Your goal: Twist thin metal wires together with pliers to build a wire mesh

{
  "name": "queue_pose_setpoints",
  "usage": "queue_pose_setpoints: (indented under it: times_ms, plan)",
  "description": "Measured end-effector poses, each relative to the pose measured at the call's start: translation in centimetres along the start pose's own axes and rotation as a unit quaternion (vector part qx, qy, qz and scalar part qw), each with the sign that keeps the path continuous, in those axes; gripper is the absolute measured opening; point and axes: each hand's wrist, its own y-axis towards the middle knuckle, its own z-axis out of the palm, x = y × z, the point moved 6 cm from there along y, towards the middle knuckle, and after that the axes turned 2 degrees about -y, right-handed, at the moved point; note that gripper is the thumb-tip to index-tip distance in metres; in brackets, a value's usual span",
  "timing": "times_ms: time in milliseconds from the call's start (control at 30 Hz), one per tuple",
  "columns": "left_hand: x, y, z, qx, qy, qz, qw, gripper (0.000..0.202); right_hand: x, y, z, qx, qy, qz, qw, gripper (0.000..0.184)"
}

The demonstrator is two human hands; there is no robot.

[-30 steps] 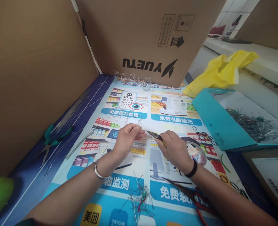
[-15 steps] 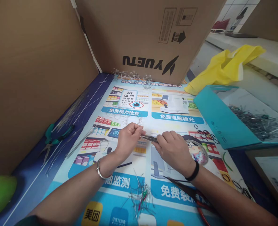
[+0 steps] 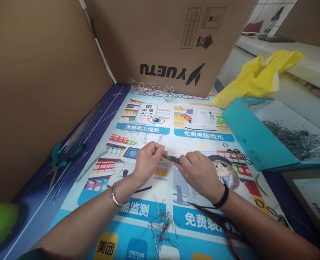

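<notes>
My right hand (image 3: 199, 173) is closed round the handles of needle-nose pliers (image 3: 172, 159), whose jaws point left. The jaw tips reach the fingertips of my left hand (image 3: 149, 160), which are pinched together. What that pinch holds is too small to make out. Beneath both hands lies a printed poster (image 3: 160, 184). Nearer to me is a tangle of wire scraps (image 3: 164, 225) with bits of red and green. Red-handled scissors (image 3: 216, 218) lie partly under my right forearm.
Teal-handled pliers (image 3: 61, 159) and loose wires (image 3: 81, 126) lie at left. A blue box (image 3: 260, 141) of wire pieces stands at right, near black rings (image 3: 236, 155) and a yellow cloth (image 3: 263, 76). Cardboard (image 3: 173, 39) walls the back. Small wire pieces (image 3: 154, 86) lie along its foot.
The view has shifted very slightly. Both hands and the pliers keep practically the same position and grip.
</notes>
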Motion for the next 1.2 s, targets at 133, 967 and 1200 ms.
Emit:
queue_pose_setpoints:
  times_ms: [133, 967, 1200]
  plan:
    - [-0.4, -0.1, 0.2, 0.013, -0.053, -0.015, 0.998, 0.017, -0.1, -0.1, 0.5, 0.013, 0.033, 0.013, 0.999, 0.025]
    - [0.4, -0.1, 0.1, -0.009, 0.042, -0.006, 0.999, 0.018, -0.4, 0.2, 0.0, -0.006, -0.01, 0.016, 1.0, 0.021]
    - [0.5, 0.0, 0.0, -0.015, 0.06, -0.003, 0.998, 0.017, -0.3, 0.1, -0.6, -0.018, -0.022, 0.013, 1.0, 0.024]
